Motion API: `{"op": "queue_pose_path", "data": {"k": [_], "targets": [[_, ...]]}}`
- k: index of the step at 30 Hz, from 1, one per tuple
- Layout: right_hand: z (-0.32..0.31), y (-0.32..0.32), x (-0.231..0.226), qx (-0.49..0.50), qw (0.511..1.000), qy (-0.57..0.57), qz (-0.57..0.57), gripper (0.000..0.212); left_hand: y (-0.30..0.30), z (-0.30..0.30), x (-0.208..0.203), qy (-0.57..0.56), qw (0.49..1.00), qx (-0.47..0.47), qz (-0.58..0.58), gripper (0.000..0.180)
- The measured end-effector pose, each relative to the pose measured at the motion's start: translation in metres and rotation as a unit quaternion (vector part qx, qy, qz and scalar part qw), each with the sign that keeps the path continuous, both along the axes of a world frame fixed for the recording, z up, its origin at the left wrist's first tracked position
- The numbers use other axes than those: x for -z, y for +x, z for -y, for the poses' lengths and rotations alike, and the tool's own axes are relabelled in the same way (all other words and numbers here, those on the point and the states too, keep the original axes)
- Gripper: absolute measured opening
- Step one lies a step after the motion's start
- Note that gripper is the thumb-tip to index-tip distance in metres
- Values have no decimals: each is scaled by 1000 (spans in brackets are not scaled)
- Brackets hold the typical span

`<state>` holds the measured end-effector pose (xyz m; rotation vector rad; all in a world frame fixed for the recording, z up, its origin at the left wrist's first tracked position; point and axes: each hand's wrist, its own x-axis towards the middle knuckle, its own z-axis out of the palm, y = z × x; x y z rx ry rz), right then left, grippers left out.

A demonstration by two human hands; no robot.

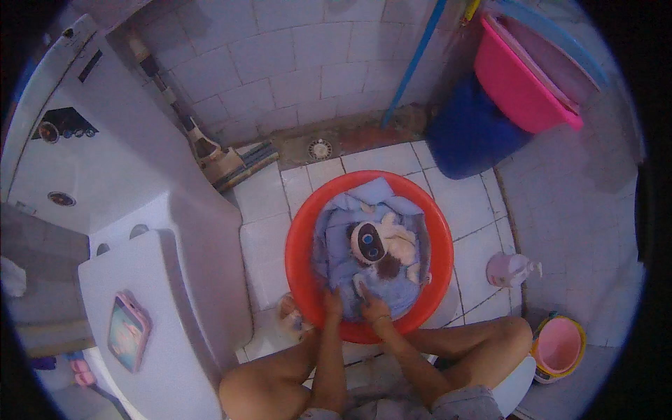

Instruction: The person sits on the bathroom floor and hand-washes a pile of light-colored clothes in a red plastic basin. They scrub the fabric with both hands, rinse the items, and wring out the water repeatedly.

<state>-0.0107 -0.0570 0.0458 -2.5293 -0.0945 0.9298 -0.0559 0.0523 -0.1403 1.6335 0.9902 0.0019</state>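
A red basin (pixel 297 238) stands on the tiled floor in front of me, between my legs. Light blue cloth (pixel 336 245) lies bunched inside it, wet-looking. On top of the cloth rests a cream plush toy (pixel 397 241) with a dark face patch and two blue eyes. My left hand (pixel 332 304) reaches in at the basin's near side, its fingers closed on the blue cloth. Beside it, my right hand (pixel 375 308) is closed near a small whitish piece (pixel 359 285) just below the toy; what that piece is, I cannot make out.
At left stands a white toilet (pixel 189 266), a phone (pixel 128 332) in a pink case on its lid. A pump bottle (pixel 507 269) and a small pink-lined bucket (pixel 558 346) stand right. A dark blue bin (pixel 472 129) and pink basin (pixel 518 84) occupy the far right corner; a floor drain (pixel 320 149) lies ahead.
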Motion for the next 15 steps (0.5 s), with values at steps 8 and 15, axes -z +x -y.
{"op": "queue_pose_path", "data": {"k": [8,15], "targets": [[36,8,8,144,986,49,-74,63,11,16,-40,-64,998,10,-24,53],[4,-13,-1,-15,997,58,50,66,14,2,-54,-1,999,35,-30,50]]}}
